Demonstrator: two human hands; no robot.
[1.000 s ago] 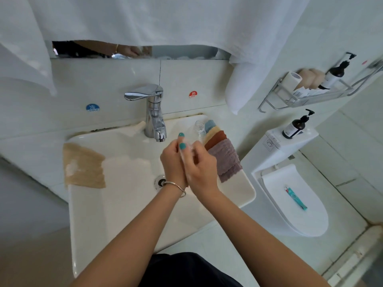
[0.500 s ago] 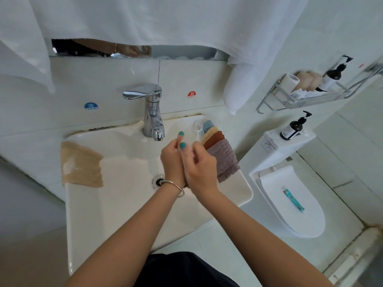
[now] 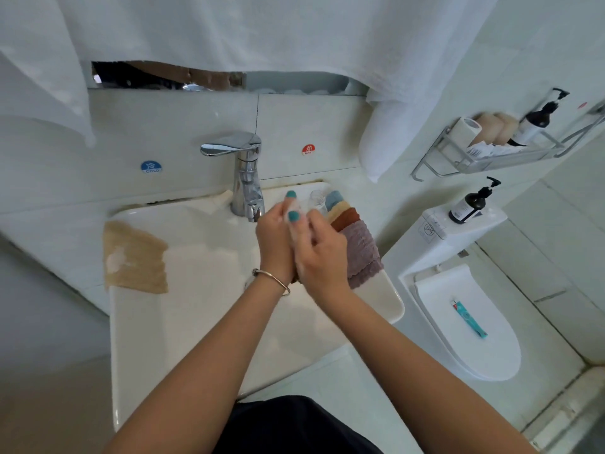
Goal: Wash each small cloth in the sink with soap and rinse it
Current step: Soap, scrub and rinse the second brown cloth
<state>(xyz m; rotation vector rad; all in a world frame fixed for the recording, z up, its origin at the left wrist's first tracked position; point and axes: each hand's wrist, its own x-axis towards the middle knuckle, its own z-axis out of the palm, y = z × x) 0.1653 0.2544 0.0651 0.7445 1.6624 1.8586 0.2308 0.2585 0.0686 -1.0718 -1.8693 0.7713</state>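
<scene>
- Left hand (image 3: 274,244) and right hand (image 3: 322,253) pressed together at frame centre, fingers straight; anything between them is hidden.
- Sink (image 3: 196,316) rim holds stacked cloths (image 3: 355,237), right; tan cloth (image 3: 134,257), left.

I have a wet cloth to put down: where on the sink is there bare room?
The sink's near rim, in front of the tan cloth, is bare. The white cloth covers the basin's left, and the right rim is crowded by the stacked cloths and a glass.
</scene>
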